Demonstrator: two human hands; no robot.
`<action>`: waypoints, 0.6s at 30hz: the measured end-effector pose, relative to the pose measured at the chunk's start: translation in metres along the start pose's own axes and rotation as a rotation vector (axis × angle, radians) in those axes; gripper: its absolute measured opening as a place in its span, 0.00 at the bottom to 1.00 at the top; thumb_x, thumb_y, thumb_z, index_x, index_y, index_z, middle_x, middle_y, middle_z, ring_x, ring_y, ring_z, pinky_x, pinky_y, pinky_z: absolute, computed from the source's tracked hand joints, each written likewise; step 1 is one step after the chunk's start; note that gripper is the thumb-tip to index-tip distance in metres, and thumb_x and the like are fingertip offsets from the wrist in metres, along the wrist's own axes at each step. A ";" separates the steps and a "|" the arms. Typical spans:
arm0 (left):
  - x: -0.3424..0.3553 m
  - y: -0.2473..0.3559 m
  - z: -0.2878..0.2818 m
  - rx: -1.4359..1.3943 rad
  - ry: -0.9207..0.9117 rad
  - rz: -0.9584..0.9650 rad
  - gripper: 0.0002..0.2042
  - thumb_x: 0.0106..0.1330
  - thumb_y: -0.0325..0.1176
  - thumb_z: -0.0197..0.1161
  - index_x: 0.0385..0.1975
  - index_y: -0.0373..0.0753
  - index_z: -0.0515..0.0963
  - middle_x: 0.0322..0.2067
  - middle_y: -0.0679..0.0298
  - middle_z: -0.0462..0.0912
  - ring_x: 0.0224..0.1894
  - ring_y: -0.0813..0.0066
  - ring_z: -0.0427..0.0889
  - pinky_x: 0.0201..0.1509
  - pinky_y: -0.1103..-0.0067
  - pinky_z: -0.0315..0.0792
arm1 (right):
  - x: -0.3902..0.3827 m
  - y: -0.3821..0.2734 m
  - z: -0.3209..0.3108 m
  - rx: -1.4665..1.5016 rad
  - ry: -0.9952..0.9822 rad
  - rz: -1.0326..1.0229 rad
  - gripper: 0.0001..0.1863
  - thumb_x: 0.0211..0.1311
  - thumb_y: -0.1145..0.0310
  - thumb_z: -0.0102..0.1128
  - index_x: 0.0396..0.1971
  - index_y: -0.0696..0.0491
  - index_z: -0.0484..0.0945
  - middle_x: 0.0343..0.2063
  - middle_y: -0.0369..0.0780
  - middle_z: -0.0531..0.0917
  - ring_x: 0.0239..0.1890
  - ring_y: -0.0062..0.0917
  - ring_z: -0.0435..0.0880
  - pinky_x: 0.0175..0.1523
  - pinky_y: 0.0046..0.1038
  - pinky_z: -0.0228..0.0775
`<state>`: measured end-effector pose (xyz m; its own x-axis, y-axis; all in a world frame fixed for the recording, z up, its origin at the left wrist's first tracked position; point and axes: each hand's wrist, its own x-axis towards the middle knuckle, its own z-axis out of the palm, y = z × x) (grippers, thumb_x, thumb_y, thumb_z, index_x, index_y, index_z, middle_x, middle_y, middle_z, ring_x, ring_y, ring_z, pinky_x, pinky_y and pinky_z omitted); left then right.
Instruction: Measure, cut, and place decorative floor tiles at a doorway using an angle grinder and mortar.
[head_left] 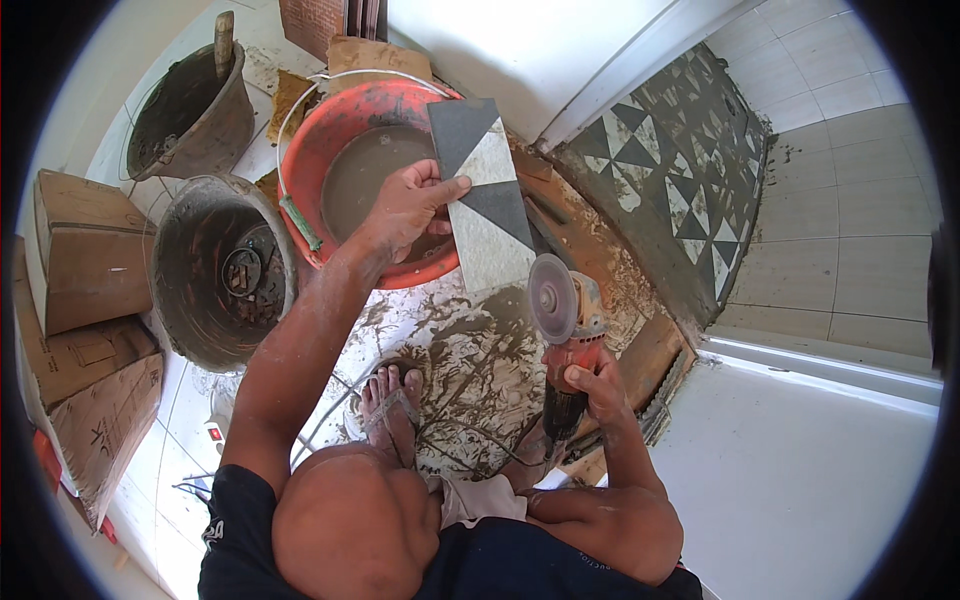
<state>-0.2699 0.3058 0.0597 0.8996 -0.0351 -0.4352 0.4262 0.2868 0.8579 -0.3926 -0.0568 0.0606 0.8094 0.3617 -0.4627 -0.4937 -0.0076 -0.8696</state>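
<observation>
Left hand (408, 205) pinches a patterned tile (483, 195) by its edge, holding it over an orange bucket (310, 150) of muddy water. Right hand (592, 388) is wrapped tight around a red grinder (565, 335), whose disc sits just below the tile's lower corner, above the mortar-smeared floor (470, 350).

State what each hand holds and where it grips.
The left hand grips the patterned tile at its left edge; the right hand holds the angle grinder by its body.
</observation>
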 end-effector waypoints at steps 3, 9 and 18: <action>0.000 -0.001 -0.001 0.001 0.000 -0.007 0.10 0.71 0.42 0.69 0.42 0.45 0.78 0.37 0.74 0.84 0.37 0.86 0.83 0.40 0.81 0.79 | 0.001 -0.004 0.004 0.001 0.004 -0.001 0.35 0.56 0.55 0.74 0.57 0.62 0.74 0.47 0.45 0.85 0.48 0.29 0.85 0.57 0.32 0.76; 0.000 0.000 0.001 -0.021 -0.009 -0.001 0.10 0.71 0.42 0.69 0.43 0.45 0.78 0.37 0.73 0.84 0.38 0.85 0.83 0.40 0.81 0.79 | 0.002 -0.004 0.004 0.003 0.015 -0.019 0.36 0.56 0.57 0.73 0.59 0.62 0.72 0.48 0.46 0.85 0.49 0.30 0.85 0.58 0.33 0.76; -0.003 0.003 0.001 -0.028 -0.001 -0.005 0.10 0.71 0.42 0.69 0.43 0.45 0.77 0.35 0.74 0.83 0.35 0.87 0.82 0.36 0.84 0.78 | 0.002 -0.005 0.005 0.009 -0.003 -0.003 0.37 0.54 0.52 0.73 0.58 0.62 0.73 0.47 0.45 0.84 0.47 0.28 0.84 0.54 0.30 0.75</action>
<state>-0.2710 0.3053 0.0635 0.8975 -0.0374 -0.4393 0.4280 0.3131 0.8478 -0.3903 -0.0519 0.0644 0.8101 0.3641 -0.4595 -0.4941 0.0021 -0.8694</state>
